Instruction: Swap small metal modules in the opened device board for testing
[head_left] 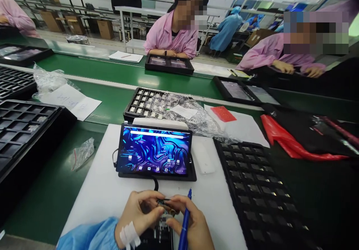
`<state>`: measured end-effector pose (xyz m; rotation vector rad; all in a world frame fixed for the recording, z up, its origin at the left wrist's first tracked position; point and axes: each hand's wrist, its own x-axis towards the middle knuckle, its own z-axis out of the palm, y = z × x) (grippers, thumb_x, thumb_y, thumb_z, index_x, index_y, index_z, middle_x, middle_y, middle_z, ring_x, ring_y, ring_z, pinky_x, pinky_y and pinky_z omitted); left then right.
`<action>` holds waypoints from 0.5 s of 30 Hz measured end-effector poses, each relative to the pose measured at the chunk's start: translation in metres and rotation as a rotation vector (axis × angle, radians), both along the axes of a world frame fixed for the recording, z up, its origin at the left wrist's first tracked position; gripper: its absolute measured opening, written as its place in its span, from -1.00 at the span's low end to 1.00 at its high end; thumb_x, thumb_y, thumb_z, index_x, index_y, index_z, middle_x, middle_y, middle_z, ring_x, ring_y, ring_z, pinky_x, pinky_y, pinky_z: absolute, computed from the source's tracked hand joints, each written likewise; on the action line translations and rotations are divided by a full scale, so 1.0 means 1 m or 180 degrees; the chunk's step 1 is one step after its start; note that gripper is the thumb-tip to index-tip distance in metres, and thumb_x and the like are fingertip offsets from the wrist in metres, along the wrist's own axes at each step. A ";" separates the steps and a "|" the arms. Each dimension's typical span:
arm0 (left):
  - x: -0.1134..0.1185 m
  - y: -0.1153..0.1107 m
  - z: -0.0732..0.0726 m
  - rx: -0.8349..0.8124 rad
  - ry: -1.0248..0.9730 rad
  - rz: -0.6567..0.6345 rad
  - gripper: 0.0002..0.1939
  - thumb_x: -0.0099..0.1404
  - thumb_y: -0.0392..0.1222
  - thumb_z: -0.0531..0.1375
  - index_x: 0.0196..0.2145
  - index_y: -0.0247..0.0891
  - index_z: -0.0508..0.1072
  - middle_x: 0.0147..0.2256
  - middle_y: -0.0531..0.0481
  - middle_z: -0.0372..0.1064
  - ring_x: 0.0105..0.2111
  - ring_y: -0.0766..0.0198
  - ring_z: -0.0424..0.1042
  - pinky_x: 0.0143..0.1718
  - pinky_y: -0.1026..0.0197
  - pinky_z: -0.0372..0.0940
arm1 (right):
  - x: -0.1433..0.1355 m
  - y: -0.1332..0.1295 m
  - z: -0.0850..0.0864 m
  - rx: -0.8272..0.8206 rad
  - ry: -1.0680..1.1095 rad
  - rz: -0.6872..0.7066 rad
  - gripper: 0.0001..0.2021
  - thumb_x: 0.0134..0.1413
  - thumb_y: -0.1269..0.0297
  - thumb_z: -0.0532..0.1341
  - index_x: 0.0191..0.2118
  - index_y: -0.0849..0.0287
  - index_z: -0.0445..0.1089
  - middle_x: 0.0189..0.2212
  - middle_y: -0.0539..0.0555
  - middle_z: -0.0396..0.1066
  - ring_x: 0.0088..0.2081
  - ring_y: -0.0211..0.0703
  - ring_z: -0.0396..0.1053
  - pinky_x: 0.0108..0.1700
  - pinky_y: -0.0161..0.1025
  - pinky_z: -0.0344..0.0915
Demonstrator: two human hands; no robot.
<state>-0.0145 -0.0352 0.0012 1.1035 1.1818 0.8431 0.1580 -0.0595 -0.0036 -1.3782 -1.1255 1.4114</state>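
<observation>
My left hand [137,213] pinches a small electronic part [164,204] between thumb and fingertips, above the front of the white work mat [94,190]. From the other side, my right hand [198,227] closes its fingertips on the same part. A blue pen [185,220] is tucked in my right hand, tip pointing up and away. Under my hands lies a dark device [157,238] with metallic pieces on it, partly covered by them. Just beyond, a tablet [155,151] with a lit blue screen leans on a stand, a black cable running from it towards me.
A black tray [252,190] of small modules lies to the right. Behind the tablet, bubble wrap [190,111] partly covers another parts tray [137,102]. Stacked black trays [28,126] and a plastic bag [82,153] are at left. Co-workers in pink sit across the green bench [117,70].
</observation>
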 end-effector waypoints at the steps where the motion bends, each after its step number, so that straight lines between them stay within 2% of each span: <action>1: 0.000 0.000 0.000 -0.0094 -0.0077 0.0071 -0.63 -0.01 0.03 0.33 -0.33 -0.32 0.56 -0.57 -0.05 0.46 -0.58 0.31 0.37 -0.54 0.37 0.24 | 0.000 -0.001 -0.002 0.0090 -0.0011 -0.0156 -0.67 -0.24 0.41 0.40 -0.26 0.08 0.39 -0.39 0.04 0.56 -0.34 -0.12 0.48 -0.26 -0.31 0.37; 3: 0.000 0.000 0.000 -0.0198 -0.0146 0.0171 -0.59 -0.04 0.07 0.35 -0.35 -0.33 0.56 -0.56 -0.07 0.46 -0.58 0.32 0.36 -0.53 0.36 0.22 | 0.001 -0.004 -0.007 0.0195 0.0018 -0.0459 -0.71 -0.21 0.41 0.38 -0.28 0.08 0.38 -0.46 0.01 0.53 -0.40 -0.15 0.47 -0.29 -0.31 0.38; 6: 0.000 0.000 -0.004 -0.0208 -0.0219 0.0107 -0.58 -0.06 0.10 0.36 -0.39 -0.34 0.57 -0.59 -0.06 0.43 -0.61 0.35 0.31 -0.57 0.37 0.17 | 0.004 -0.007 -0.011 0.0134 0.0108 -0.0633 -0.77 -0.21 0.41 0.38 -0.36 0.09 0.37 -0.56 -0.04 0.48 -0.47 -0.17 0.46 -0.35 -0.33 0.39; 11: 0.001 0.001 -0.013 -0.0589 -0.0677 -0.0273 -0.55 -0.12 0.10 0.40 -0.42 -0.37 0.55 -0.61 -0.02 0.37 -0.66 0.43 0.20 -0.63 0.40 0.09 | 0.007 -0.009 -0.009 0.0019 0.0062 -0.0531 -0.80 -0.27 0.39 0.42 -0.50 0.14 0.37 -0.63 -0.03 0.45 -0.54 -0.17 0.44 -0.43 -0.32 0.36; 15: 0.000 0.000 -0.009 -0.0683 -0.0808 -0.0513 -0.54 -0.11 0.10 0.40 -0.43 -0.39 0.54 -0.57 -0.07 0.42 -0.63 0.43 0.25 -0.58 0.41 0.10 | 0.007 -0.010 -0.010 0.0059 -0.0004 -0.0375 -0.81 -0.28 0.37 0.42 -0.56 0.15 0.37 -0.62 -0.01 0.44 -0.55 -0.18 0.42 -0.46 -0.33 0.35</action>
